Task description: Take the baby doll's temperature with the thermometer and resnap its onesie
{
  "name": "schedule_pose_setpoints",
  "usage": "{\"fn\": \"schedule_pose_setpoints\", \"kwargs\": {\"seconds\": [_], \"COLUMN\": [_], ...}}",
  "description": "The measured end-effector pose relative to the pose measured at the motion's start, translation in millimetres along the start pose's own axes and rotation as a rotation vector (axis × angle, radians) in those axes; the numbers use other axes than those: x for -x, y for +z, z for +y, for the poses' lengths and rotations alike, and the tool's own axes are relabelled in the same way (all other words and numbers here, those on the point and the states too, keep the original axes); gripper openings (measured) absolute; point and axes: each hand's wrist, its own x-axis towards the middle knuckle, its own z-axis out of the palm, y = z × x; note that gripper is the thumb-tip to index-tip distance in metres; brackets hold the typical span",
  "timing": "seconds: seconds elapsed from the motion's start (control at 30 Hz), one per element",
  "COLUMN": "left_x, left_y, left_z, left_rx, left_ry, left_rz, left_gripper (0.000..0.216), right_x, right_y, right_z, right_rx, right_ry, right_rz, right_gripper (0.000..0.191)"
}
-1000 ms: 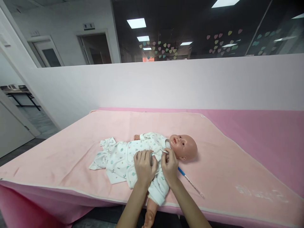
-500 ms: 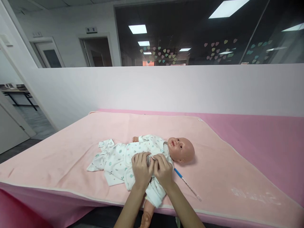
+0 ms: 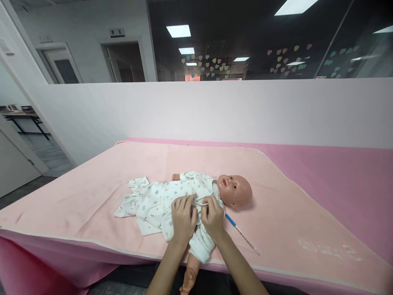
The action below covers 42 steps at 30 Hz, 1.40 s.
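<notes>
A baby doll lies on its back on a pale pink blanket, head to the right, dressed in a white printed garment. My left hand and my right hand rest side by side on the doll's chest. Each pinches an end of a thin white tie of the garment, stretched between them. One doll arm hangs over the table's front edge below my wrists.
A thin thermometer with a blue end lies on the blanket just right of my right hand. A darker pink sheet covers the table to the right. A white partition runs behind the table.
My hands have stayed on the doll's chest, shifting slightly left away from the neck. The tie between my fingers is now drawn out a little more.
</notes>
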Motion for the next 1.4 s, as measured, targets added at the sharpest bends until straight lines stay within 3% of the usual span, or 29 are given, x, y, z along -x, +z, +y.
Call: {"fn": "schedule_pose_setpoints", "kwargs": {"seconds": [0.23,0.4,0.63,0.93,1.13,1.4], "left_x": [17,20,23,25,26,24], "left_y": [-28,-29,-32,-28,-26,-29], "left_z": [-11,-12,-8,-7,-6,1], "left_rx": [-0.083,-0.170,-0.174,-0.126,-0.193,-0.232], "left_ry": [-0.085,-0.097,-0.092,-0.061,-0.041,-0.055], "left_rz": [-0.006,0.107,0.149,0.106,0.047,0.015], "left_gripper": [0.023,0.019,0.016,0.013,0.022,0.017], "right_x": [0,1,1,4,5,5], "right_y": [-1,-1,-2,-3,-2,-3], "right_z": [1,2,2,3,5,4], "right_rx": [-0.010,-0.022,0.009,0.012,0.016,0.028], "right_ry": [0.006,-0.006,0.011,-0.004,-0.013,-0.003], "right_rz": [0.011,0.012,-0.012,-0.013,-0.010,-0.029], "right_gripper": [0.019,0.018,0.018,0.017,0.017,0.016]}}
